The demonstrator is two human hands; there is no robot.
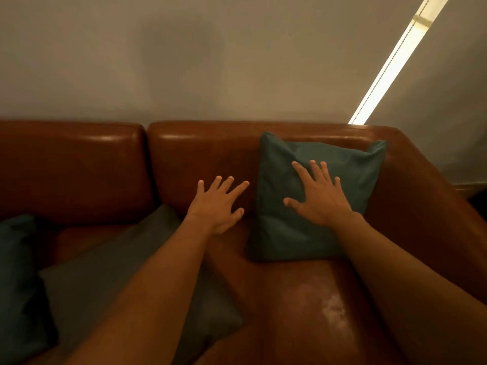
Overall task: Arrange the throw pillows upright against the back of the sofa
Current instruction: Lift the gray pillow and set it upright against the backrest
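Note:
A teal pillow (342, 164) stands upright against the back of the brown leather sofa (205, 154), in its right corner. My right hand (320, 197) lies flat on the pillow's front, fingers spread. My left hand (220, 204) hovers open just left of that pillow, in front of the backrest, holding nothing. A grey pillow (105, 280) lies flat on the seat under my left forearm. Another teal pillow (18, 285) lies at the far left, cut off by the frame edge.
The sofa's right armrest (432, 206) rises beside the upright pillow. A worn pale patch (329, 306) marks the seat cushion. A grey wall (210, 61) stands behind the sofa, with a lit strip and bead chain (395, 59) at the upper right.

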